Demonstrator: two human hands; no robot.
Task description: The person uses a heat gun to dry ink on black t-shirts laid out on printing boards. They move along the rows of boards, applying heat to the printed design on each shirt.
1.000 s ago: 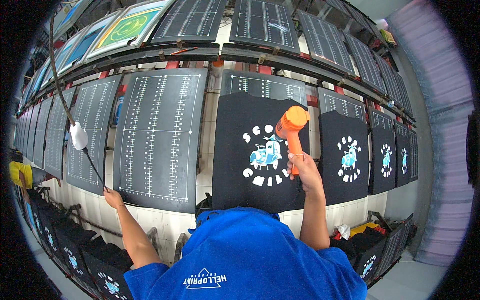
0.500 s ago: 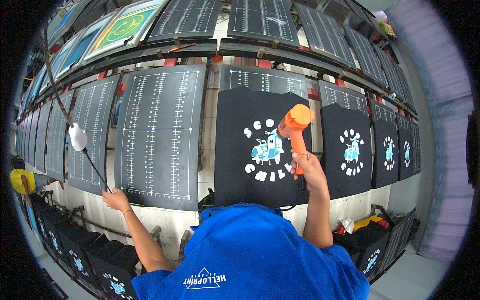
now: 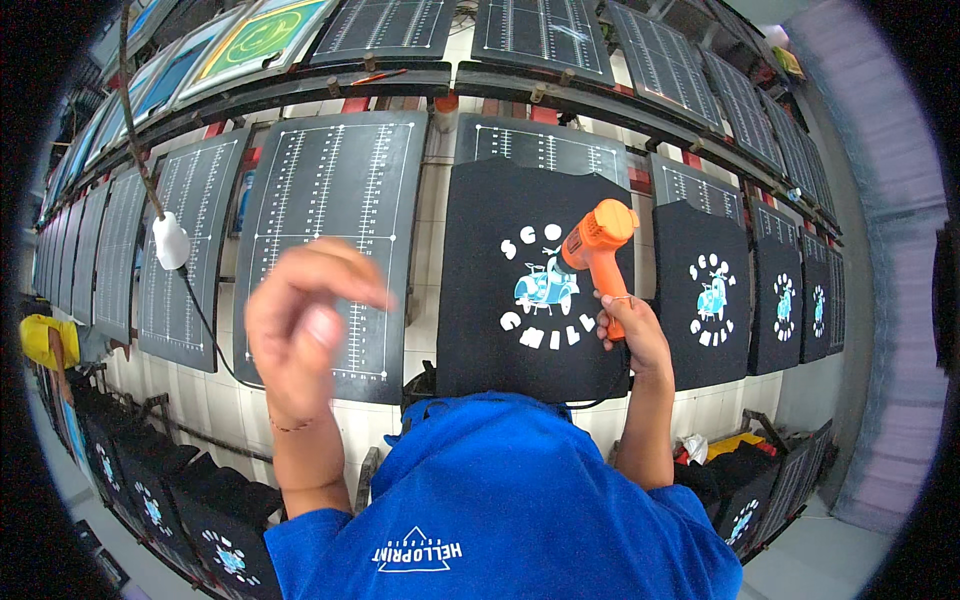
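Observation:
My right hand is wrapped round the handle of an orange heat gun. Its dark nozzle points leftward over the blue-and-white scooter print of a black T-shirt, which lies on a board. My left hand, somewhat blurred, is raised over the bare ruled board to the left. Its fingers are loosely bent, thumb and forefinger apart, with nothing visible in them. A black cord with a white connector hangs left of that hand and runs down behind its wrist.
More black printed T-shirts lie on boards to the right. Dark rails run behind, with further boards beyond. A framed screen with a green and yellow panel stands at the far left. Behind me are racks of shirts; a person in yellow is far left.
My left hand has let go of the cord and come up and to the right. The heat gun stays in my right hand. The whole view has shifted slightly.

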